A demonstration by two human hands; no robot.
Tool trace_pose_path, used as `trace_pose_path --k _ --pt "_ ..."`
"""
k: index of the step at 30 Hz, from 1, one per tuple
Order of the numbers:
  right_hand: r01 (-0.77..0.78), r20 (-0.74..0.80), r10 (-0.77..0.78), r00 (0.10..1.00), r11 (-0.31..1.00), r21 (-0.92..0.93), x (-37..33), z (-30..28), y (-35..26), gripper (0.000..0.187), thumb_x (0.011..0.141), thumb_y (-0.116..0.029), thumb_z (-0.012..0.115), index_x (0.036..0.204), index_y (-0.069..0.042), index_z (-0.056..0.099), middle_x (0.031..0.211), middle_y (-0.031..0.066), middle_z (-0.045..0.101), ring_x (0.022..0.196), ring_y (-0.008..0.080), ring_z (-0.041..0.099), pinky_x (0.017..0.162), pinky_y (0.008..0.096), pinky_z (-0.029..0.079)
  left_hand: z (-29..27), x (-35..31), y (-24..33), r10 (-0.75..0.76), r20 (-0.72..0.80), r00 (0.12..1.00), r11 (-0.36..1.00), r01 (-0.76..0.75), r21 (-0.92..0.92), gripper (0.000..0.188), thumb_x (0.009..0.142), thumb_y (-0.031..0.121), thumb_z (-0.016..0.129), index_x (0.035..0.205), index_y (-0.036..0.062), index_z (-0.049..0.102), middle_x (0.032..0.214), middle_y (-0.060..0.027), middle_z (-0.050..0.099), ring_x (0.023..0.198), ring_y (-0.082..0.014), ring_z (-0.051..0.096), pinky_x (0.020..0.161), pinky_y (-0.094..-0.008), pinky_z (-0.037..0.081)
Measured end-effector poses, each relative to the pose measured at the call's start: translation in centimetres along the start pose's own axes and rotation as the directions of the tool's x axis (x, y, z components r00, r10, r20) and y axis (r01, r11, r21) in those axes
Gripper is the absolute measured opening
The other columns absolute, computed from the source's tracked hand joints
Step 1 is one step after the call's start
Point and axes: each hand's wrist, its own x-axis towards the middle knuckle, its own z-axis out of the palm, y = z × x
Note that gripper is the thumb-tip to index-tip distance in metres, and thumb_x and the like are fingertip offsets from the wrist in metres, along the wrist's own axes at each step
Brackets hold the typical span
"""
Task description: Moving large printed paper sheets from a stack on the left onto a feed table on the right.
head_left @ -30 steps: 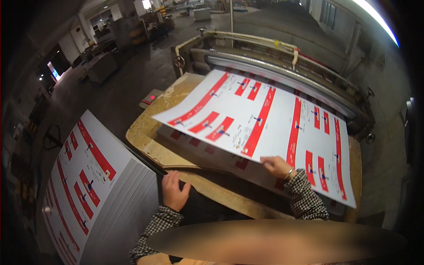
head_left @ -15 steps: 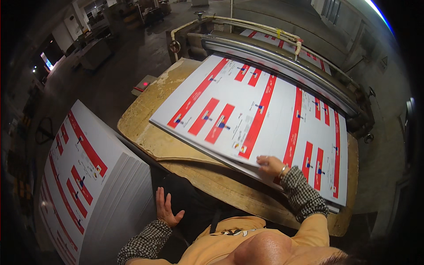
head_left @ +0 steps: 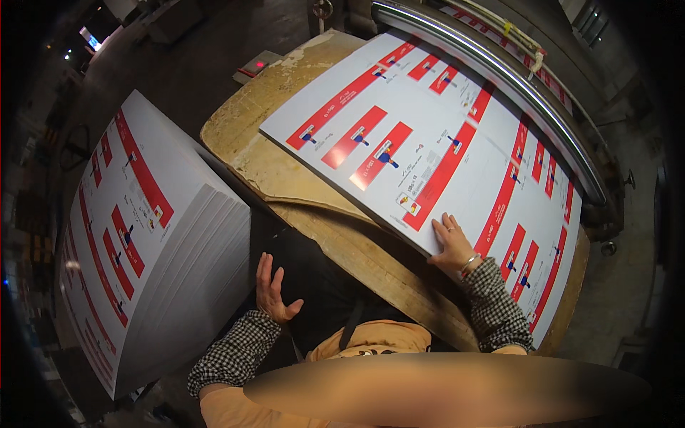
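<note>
A stack of large white printed sheets with red bars (head_left: 428, 135) lies flat on a worn wooden board (head_left: 285, 178). My right hand (head_left: 451, 246) rests palm down on the near edge of that stack, fingers spread. My left hand (head_left: 273, 289) hovers open in the air, fingers apart, holding nothing, between the board and a tall pile of the same printed sheets (head_left: 143, 235) at my left. Both sleeves are black-and-white checked.
A long metal roller bar (head_left: 499, 93) of a machine runs along the far side of the sheets. A small box with a red light (head_left: 258, 65) sits on the dark floor beyond the board. Dim workshop equipment stands at the far left.
The sheets, lifted a second ago, now lie flat on the board. My left hand came off the tall pile and hangs open. My right hand stays on the sheets' near edge.
</note>
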Motion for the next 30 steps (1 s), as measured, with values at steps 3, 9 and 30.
trace_pose_path --k 3,9,30 --pt "0.040 -0.026 -0.036 0.999 0.984 0.174 -0.6 -1.4 1.5 0.053 0.065 -0.015 0.060 0.114 -0.001 0.046 0.116 0.0257 0.043 0.111 0.0357 0.040 0.091 0.0363 0.036 0.3 -0.2 -0.2 -0.005 -0.015 1.000 1.000 0.005 -0.002 0.068 0.078 0.051 0.046 0.126 0.0052 0.029 0.130 -0.0254 0.025 0.117 -0.0446 0.029 0.094 -0.0525 0.029" --pt "0.125 -0.263 -0.023 0.965 0.917 0.378 -2.3 -7.4 -1.2 0.029 0.072 -0.006 0.048 0.099 0.003 0.055 0.104 0.0208 0.055 0.094 0.0293 0.056 0.080 0.0308 0.045 -0.3 -0.5 0.5 -0.037 0.019 0.999 0.999 0.036 0.040 0.066 0.079 0.049 0.045 0.126 0.0060 0.028 0.131 -0.0256 0.024 0.118 -0.0431 0.028 0.095 -0.0520 0.027" --pt "-0.185 -0.212 0.222 0.952 0.966 0.183 3.0 1.0 2.8 0.062 0.062 -0.030 0.068 0.114 -0.001 0.047 0.122 0.0213 0.041 0.119 0.0377 0.031 0.097 0.0430 0.028 0.4 -0.5 0.5 -0.030 -0.014 0.999 0.998 0.030 0.051 0.068 0.079 0.049 0.045 0.125 0.0009 0.030 0.129 -0.0277 0.026 0.117 -0.0425 0.029 0.095 -0.0516 0.027"
